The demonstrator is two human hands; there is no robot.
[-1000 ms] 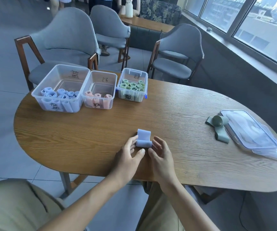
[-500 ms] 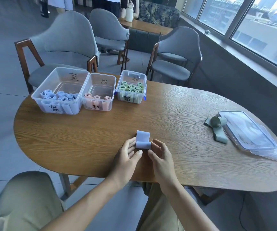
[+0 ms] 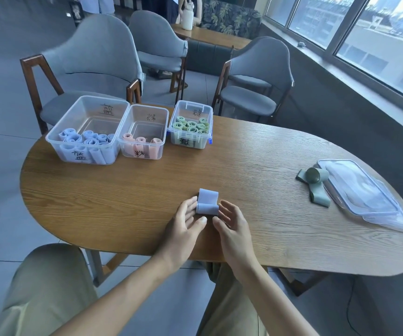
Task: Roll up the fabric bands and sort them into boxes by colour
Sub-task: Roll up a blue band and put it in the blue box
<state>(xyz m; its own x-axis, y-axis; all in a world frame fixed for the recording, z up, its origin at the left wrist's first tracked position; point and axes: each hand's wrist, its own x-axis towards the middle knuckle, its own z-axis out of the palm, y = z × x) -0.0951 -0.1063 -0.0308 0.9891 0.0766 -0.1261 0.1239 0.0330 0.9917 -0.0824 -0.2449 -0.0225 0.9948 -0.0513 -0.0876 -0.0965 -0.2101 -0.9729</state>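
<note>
Blue band, half rolled, lies near the desk's near edge; left hand and right hand pinch its ends. Far left, three clear boxes hold rolls: blue box, pink box, green box.

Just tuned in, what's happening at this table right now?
A person is rolling a blue band on the table, left hand and right hand at either end of the roll, a short tail unrolled. Blue box, pink box and green box already hold rolls. A green band waits by the lids.
</note>
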